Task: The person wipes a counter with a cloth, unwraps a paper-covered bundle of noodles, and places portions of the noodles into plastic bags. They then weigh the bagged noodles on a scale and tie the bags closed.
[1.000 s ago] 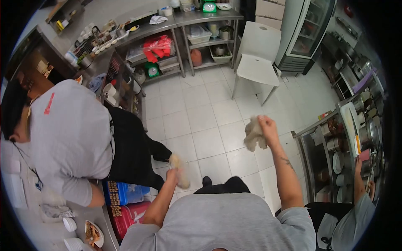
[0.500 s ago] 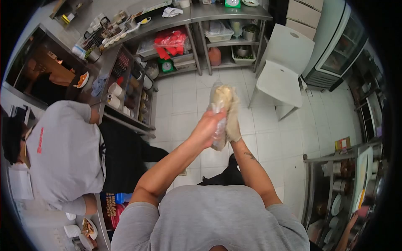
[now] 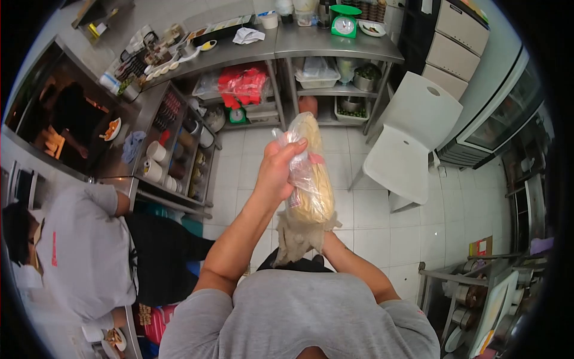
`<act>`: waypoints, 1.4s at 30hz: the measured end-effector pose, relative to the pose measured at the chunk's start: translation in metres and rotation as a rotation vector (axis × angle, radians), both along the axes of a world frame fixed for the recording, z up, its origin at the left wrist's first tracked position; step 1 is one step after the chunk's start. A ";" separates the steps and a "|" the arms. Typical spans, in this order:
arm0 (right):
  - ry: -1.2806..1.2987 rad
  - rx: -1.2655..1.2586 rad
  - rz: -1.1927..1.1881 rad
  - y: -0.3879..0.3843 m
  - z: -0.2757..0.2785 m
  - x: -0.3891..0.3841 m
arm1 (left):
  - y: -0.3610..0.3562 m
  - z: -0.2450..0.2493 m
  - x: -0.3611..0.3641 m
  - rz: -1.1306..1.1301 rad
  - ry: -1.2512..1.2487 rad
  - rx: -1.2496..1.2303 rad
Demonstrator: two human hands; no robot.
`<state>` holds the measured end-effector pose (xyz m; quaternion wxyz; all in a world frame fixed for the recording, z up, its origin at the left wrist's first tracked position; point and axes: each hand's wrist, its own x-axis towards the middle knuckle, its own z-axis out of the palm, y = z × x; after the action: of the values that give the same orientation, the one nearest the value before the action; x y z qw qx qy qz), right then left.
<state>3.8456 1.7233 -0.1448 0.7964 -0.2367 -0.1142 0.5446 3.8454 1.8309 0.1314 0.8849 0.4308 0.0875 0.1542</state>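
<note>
A clear plastic bag with a long pale yellow food item [image 3: 315, 194] inside is held up in front of my chest. My left hand [image 3: 280, 167] grips the gathered plastic on the bag's upper left side. Beneath the bag's lower end hangs a worn beige cloth [image 3: 298, 239]. My right hand [image 3: 327, 239] is at the cloth, mostly covered by it and the bag, so its fingers do not show.
A person in a grey shirt [image 3: 89, 251] leans over the counter at left. Ahead stands a steel table [image 3: 335, 43] with a green scale [image 3: 344, 25]. A white chair [image 3: 402, 157] is at right, near a glass-door fridge [image 3: 496, 107]. Steel shelving [image 3: 454, 276] is at lower right.
The bag has turned and its lower end is nearer to me. My left hand now holds its upper side, and the cloth with my right hand has moved down below it.
</note>
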 end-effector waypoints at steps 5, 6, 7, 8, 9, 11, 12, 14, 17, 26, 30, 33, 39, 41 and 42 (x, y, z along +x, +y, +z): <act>0.149 -0.179 -0.298 0.034 0.045 0.051 | 0.021 -0.040 0.039 0.016 0.039 0.189; 0.199 -0.232 -0.385 0.047 0.076 0.064 | 0.032 -0.047 0.049 -0.025 0.065 0.206; 0.175 -0.284 -0.482 0.059 0.107 0.076 | 0.045 -0.053 0.060 -0.066 0.088 0.224; 0.149 -0.335 -0.578 0.071 0.140 0.088 | 0.059 -0.059 0.073 -0.127 0.112 0.356; 0.120 -0.387 -0.675 0.085 0.159 0.105 | 0.074 -0.061 0.087 -0.187 0.134 0.487; 0.072 -0.356 -0.875 0.113 0.155 0.142 | 0.101 -0.061 0.110 -0.303 0.136 0.727; 0.054 -0.340 -0.973 0.125 0.155 0.160 | 0.113 -0.053 0.119 -0.364 0.118 0.842; -0.033 -0.159 -0.865 0.129 0.178 0.211 | 0.135 -0.033 0.138 -0.462 0.112 0.845; -0.093 -0.279 -0.551 0.140 0.216 0.277 | 0.161 0.011 0.165 -0.518 0.119 0.530; -0.387 -0.364 -0.383 0.195 0.201 0.363 | 0.222 0.073 0.238 -0.404 -0.098 0.022; -0.217 -0.198 -0.454 0.235 0.163 0.366 | 0.237 0.096 0.266 -0.286 -0.170 -0.188; -0.097 -0.100 -0.474 0.266 0.132 0.362 | 0.258 0.099 0.300 -0.254 -0.285 -0.323; -0.003 -0.088 -0.354 0.272 0.114 0.398 | 0.297 0.056 0.363 0.078 -0.323 -0.327; -0.001 -0.099 -0.327 0.268 0.120 0.420 | 0.294 0.050 0.373 0.087 -0.292 -0.327; -0.005 -0.106 -0.321 0.263 0.126 0.436 | 0.287 0.048 0.379 0.089 -0.305 -0.313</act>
<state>4.2819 1.9866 -0.0191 0.8593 -0.2949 -0.0478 0.4151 4.2248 2.1175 0.1795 0.9363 0.2556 -0.0055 0.2409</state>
